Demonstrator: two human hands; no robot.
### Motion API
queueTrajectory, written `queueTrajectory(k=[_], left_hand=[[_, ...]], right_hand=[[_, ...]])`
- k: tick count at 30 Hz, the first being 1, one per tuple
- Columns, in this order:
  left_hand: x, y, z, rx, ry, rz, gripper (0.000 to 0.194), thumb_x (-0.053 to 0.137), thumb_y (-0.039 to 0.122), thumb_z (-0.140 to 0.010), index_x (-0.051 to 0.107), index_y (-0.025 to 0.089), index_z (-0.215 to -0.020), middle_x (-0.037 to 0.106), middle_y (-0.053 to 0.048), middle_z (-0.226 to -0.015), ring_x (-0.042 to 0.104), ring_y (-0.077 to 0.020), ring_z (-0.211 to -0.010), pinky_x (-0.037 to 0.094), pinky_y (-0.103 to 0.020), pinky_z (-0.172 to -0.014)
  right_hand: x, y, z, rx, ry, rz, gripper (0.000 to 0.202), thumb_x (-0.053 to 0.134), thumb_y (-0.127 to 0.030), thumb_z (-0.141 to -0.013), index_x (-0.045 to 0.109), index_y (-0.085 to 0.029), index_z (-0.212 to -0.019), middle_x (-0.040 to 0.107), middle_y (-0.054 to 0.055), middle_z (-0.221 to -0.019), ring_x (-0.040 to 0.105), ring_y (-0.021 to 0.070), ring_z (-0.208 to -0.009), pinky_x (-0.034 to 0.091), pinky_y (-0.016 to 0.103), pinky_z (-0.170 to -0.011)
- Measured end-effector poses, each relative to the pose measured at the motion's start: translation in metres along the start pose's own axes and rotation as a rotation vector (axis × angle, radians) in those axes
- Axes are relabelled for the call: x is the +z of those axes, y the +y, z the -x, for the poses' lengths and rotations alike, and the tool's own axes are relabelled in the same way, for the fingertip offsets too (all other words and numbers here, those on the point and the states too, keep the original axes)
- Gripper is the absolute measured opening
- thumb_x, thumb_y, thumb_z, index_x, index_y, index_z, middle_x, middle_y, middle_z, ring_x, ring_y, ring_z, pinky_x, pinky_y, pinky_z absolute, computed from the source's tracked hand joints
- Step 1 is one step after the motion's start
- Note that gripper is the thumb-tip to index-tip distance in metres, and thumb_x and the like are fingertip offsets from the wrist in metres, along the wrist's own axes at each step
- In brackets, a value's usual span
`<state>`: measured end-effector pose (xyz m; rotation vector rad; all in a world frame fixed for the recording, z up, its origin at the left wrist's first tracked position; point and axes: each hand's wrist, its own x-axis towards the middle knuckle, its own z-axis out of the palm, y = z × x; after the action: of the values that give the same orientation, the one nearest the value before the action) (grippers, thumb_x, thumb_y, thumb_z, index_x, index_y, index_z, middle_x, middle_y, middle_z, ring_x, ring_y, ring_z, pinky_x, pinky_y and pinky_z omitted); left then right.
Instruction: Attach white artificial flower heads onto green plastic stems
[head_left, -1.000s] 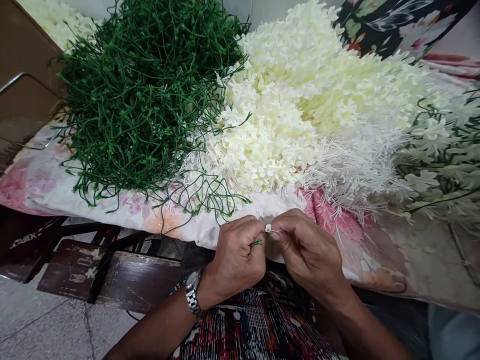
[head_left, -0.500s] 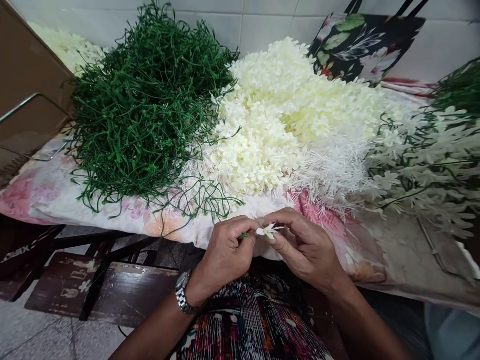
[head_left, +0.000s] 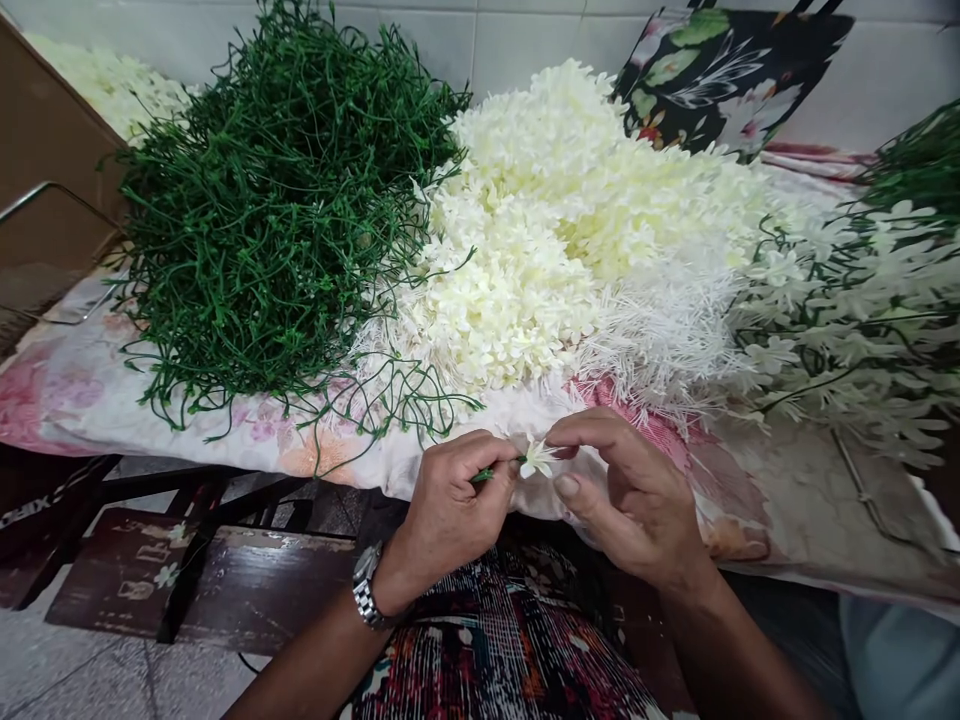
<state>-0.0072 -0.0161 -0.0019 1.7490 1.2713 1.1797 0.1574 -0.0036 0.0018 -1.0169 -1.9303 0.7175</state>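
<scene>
My left hand [head_left: 465, 495], with a metal watch at its wrist, pinches a green plastic stem [head_left: 482, 475] between thumb and forefinger. A small white artificial flower [head_left: 537, 458] sits at the stem's tip, just right of those fingers. Close by on the right is my right hand [head_left: 634, 490], its thumb and forefinger parted beside the petals. Beyond both hands rises a pile of cream-white flower heads [head_left: 525, 250]. Green stems [head_left: 300, 220] make a large tangled heap to the left, with a few loose ones at its front.
White thready pieces [head_left: 660, 330] lie right of the cream pile. Finished-looking white flowers on stems [head_left: 847, 330] spread at the far right. A floral cloth [head_left: 247, 430] covers the table. Behind stands a black flower-print bag [head_left: 735, 80]; a cardboard box [head_left: 52, 150] is at left.
My right thumb and forefinger have come apart and drawn slightly right, off the flower. Its petals show more spread now. My left hand keeps its pinch on the stem.
</scene>
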Motion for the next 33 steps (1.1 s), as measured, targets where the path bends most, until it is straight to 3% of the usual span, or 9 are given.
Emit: queueTrajectory(k=[4, 10, 15, 33], left_hand=[[0.003, -0.001, 0.001, 0.033, -0.015, -0.044, 0.020, 0.046, 0.003, -0.076, 0.060, 0.014, -0.066, 0.052, 0.002, -0.055, 0.046, -0.0086, -0.051, 0.036, -0.020, -0.049], [0.007, -0.002, 0.005, 0.162, 0.024, -0.151, 0.022, 0.045, 0.002, -0.076, 0.062, 0.014, -0.067, 0.050, 0.001, -0.053, 0.045, -0.0091, -0.050, 0.035, -0.021, -0.047], [0.008, -0.002, 0.005, 0.228, 0.021, -0.234, 0.023, 0.044, 0.001, -0.075, 0.063, 0.013, -0.069, 0.048, 0.001, -0.053, 0.044, -0.0098, -0.049, 0.035, -0.022, -0.046], [0.010, -0.002, 0.006, 0.148, -0.032, -0.209, 0.021, 0.042, 0.003, -0.076, 0.058, 0.014, -0.066, 0.049, 0.001, -0.055, 0.045, -0.0104, -0.053, 0.037, -0.023, -0.050]], right_hand=[[0.000, -0.002, -0.003, 0.035, -0.027, 0.003, 0.006, 0.053, -0.014, -0.080, 0.054, -0.019, -0.083, 0.056, 0.000, -0.071, 0.054, 0.0124, -0.065, 0.044, 0.025, -0.057], [-0.009, -0.004, -0.003, 0.129, -0.147, -0.141, 0.006, 0.052, -0.022, -0.082, 0.057, -0.019, -0.084, 0.059, 0.002, -0.074, 0.056, 0.0132, -0.067, 0.045, 0.024, -0.056], [-0.009, -0.002, -0.002, 0.135, -0.148, -0.068, 0.006, 0.053, -0.014, -0.080, 0.057, -0.018, -0.079, 0.057, -0.001, -0.068, 0.052, 0.0093, -0.060, 0.042, 0.021, -0.053], [0.005, 0.003, 0.003, -0.049, -0.110, 0.110, 0.012, 0.047, -0.009, -0.084, 0.052, -0.017, -0.078, 0.054, 0.000, -0.064, 0.050, 0.0097, -0.059, 0.042, 0.021, -0.053]])
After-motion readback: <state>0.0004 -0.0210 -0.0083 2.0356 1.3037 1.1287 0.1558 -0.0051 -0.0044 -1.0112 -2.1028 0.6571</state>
